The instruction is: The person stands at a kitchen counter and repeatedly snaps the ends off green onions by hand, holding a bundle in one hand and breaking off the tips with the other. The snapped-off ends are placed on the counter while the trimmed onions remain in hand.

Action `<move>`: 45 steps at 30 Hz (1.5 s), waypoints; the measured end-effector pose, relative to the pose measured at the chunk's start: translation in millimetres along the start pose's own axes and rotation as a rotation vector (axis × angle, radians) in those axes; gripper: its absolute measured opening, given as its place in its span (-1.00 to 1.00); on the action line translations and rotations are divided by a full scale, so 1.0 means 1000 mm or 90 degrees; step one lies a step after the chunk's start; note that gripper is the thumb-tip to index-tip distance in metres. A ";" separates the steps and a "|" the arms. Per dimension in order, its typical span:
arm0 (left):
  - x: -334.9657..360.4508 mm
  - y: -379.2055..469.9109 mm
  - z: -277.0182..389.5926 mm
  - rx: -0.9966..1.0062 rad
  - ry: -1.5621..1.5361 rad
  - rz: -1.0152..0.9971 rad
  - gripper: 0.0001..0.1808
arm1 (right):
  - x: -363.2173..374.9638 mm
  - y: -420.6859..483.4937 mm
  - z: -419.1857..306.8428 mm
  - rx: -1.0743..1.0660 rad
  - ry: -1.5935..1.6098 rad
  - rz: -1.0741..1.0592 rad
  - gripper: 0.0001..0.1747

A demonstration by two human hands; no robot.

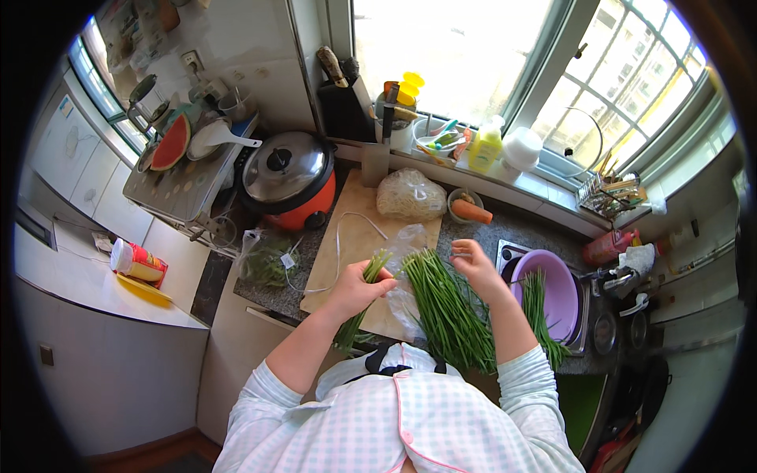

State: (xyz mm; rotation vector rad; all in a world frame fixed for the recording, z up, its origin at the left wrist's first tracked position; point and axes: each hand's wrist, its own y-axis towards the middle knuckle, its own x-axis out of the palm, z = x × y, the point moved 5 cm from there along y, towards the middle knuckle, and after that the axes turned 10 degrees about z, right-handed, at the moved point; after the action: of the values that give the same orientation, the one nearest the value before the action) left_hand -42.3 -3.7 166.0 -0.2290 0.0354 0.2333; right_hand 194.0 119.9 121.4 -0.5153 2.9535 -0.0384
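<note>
A small bunch of garlic chives (pixel 374 269) is gripped in my left hand (pixel 357 291), over the wooden cutting board (pixel 349 236). My right hand (pixel 476 269) is raised just right of a large pile of chives (pixel 449 313), its fingers curled; whether they pinch anything is too small to tell. Under the pile lies a clear plastic bag (pixel 405 295), partly covered. More chives (pixel 535 307) hang over the rim of a purple basin (pixel 553 290) that stands in the sink.
A bag of noodles (pixel 411 194) rests on the board's back part, near a cleaver (pixel 376 165). Beside it a carrot (pixel 471 211) lies on a small bowl. An orange electric pot (pixel 290 177) and a bag of greens (pixel 269 263) stand to the left.
</note>
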 end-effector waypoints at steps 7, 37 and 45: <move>-0.008 0.003 -0.002 0.031 0.011 0.022 -0.83 | 0.107 -0.026 -0.051 0.072 0.112 -0.210 -0.74; 0.023 0.012 -0.007 -0.113 -0.259 -0.097 -0.74 | 0.093 -0.020 -0.069 -0.013 0.065 -0.085 -0.87; 0.020 0.007 -0.008 -0.046 -0.117 -0.094 -0.83 | 0.069 -0.019 -0.068 -0.010 0.088 -0.086 -0.91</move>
State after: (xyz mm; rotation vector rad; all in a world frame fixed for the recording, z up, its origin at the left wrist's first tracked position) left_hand -24.5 6.0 155.6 -0.2801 -0.1718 0.1079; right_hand 126.4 78.5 180.4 -0.7433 3.0490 -0.0687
